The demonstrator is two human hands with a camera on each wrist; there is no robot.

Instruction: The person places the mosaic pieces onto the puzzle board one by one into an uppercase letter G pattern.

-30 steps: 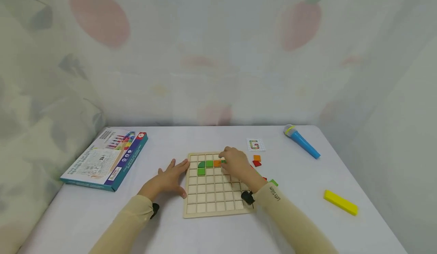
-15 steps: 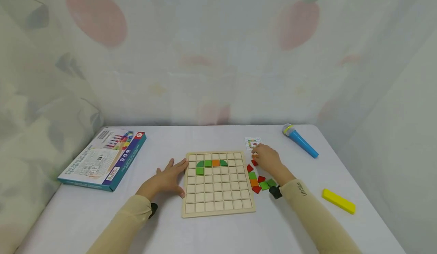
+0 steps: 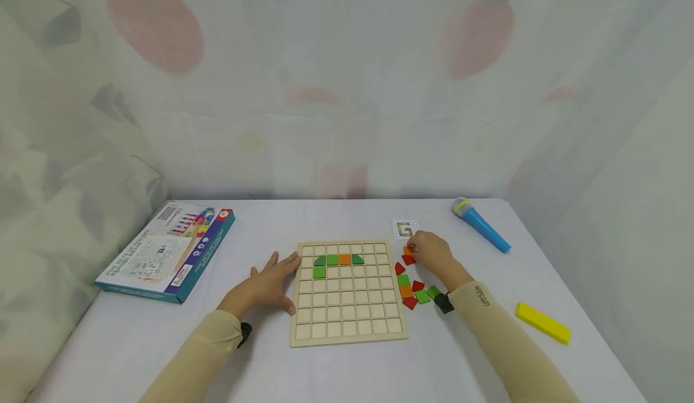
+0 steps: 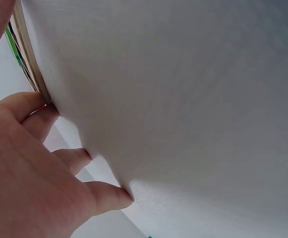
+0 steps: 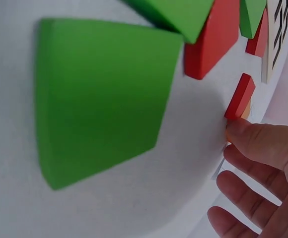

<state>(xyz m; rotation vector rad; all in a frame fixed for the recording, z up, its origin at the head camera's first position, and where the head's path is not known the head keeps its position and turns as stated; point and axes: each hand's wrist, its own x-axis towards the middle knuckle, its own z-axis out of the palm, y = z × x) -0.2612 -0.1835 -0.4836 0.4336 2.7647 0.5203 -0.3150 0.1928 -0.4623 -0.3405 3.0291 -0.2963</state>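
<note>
A wooden grid board (image 3: 349, 337) lies on the white table. Its upper part bears a row of two dark green rounded tiles, a green square tile (image 3: 332, 260) and an orange square tile (image 3: 345, 259); another green square tile (image 3: 319, 272) sits below the row's left end. My left hand (image 3: 265, 284) rests with spread fingers at the board's left edge, fingertips on the cloth in the left wrist view. To the right of the board, my right hand (image 3: 434, 253) pinches a loose orange tile (image 3: 408, 250) between thumb and forefinger, beside a red tile (image 5: 241, 95).
Several loose red, green and orange tiles lie along the board's right side, among them a green tile (image 5: 104, 94). A pattern card (image 3: 404, 228) is just behind my right hand. Around the table are a game box (image 3: 168, 249), a blue toy microphone (image 3: 482, 225) and a yellow block (image 3: 543, 323).
My right hand has left the board's upper row, where a dark green rounded tile now shows, and moved right to the loose orange tile. My left hand has stayed at the board's edge.
</note>
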